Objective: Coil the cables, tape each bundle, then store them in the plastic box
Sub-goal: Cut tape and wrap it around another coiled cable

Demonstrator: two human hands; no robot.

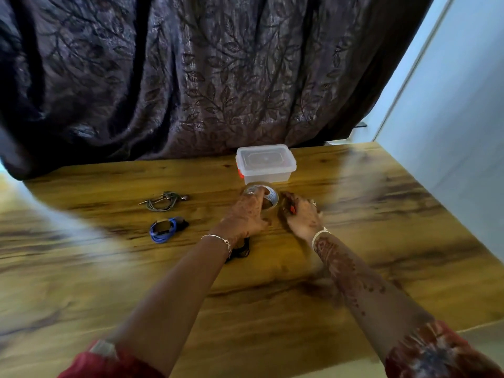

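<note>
Black cable (243, 251) mostly hidden under left hand (245, 216) w/ tape roll (270, 198).

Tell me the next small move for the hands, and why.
Probably pull a short strip off the tape roll with the right hand while the left hand steadies it: the left grips the roll, the right sits beside it, and a black cable lies under the left wrist.
</note>
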